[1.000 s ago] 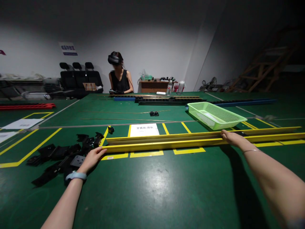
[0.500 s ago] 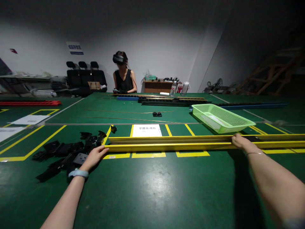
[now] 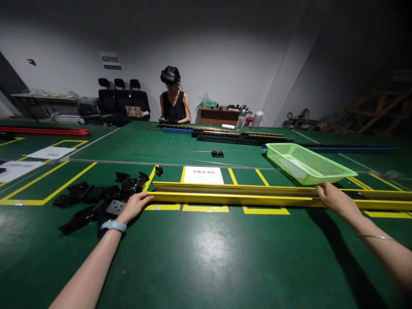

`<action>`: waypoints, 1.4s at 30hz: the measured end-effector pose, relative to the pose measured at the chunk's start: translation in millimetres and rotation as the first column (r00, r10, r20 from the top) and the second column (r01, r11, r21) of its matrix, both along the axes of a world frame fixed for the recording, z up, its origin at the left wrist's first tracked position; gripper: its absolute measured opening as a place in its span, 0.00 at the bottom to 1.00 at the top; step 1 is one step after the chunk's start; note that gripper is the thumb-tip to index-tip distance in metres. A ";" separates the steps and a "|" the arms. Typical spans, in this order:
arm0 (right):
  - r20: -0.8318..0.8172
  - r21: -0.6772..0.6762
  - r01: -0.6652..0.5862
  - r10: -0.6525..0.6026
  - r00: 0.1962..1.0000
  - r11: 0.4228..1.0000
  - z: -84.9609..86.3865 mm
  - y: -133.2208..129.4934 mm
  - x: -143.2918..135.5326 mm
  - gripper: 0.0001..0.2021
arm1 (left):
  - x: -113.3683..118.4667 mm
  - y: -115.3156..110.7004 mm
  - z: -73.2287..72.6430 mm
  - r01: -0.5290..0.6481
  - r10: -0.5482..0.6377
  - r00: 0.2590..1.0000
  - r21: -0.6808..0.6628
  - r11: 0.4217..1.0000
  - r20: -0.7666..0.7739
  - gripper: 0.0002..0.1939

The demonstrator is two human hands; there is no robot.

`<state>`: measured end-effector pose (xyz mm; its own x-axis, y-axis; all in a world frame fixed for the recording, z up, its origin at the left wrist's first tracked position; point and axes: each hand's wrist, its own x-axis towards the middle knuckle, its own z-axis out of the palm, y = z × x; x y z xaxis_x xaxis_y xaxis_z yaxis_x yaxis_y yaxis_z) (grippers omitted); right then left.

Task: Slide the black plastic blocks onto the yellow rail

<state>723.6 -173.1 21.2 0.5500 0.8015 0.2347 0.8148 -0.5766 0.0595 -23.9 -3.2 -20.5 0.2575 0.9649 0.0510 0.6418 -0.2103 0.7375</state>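
Note:
A long yellow rail [image 3: 231, 197] with a channel along it lies across the green table [image 3: 206, 262] and runs out of view to the right. At its left end, my left hand [image 3: 138, 206] grips the rail with the fingers held together on the edge. Farther right, my right hand [image 3: 336, 199] is closed over the rail, its fingertips partly hidden. A dark piece shows in the channel just beyond the right hand. Beside my left wrist lies a loose heap of black plastic modules [image 3: 93, 195], and one small black piece [image 3: 159, 171] sits apart.
Behind the rail stand a light green basket [image 3: 309, 165] and a printed white sheet [image 3: 203, 175]. Thin rods [image 3: 180, 159] and two small black parts [image 3: 217, 153] lie beyond. A person [image 3: 175, 103] in a headset is across the table, near more rails [image 3: 238, 137].
The view has shifted slightly, so most things appear a little farther right. Both hands stay on the yellow rail; my right forearm sits lower and more to the right.

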 end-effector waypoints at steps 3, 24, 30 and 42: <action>-0.030 0.152 -0.287 0.294 0.955 0.946 8.3 12.4 -58.7 0.13 | 19.8 -6.7 3.7 0.048 -0.048 0.999 -0.004 0.999 0.023 0.23; 0.024 0.517 -0.641 0.740 0.672 0.567 -42.7 80.5 -420.6 0.11 | 102.5 42.4 14.6 0.154 -0.186 0.958 0.156 0.976 0.217 0.18; 0.014 0.505 -0.642 0.739 0.674 0.577 -43.9 80.2 -418.7 0.12 | 57.6 109.2 -17.0 -0.314 0.295 0.949 0.441 0.841 0.113 0.24; 0.008 0.478 -0.646 0.732 0.681 0.595 -42.5 78.0 -420.6 0.13 | 64.1 101.5 -26.2 -0.276 0.280 0.959 0.382 0.882 0.046 0.30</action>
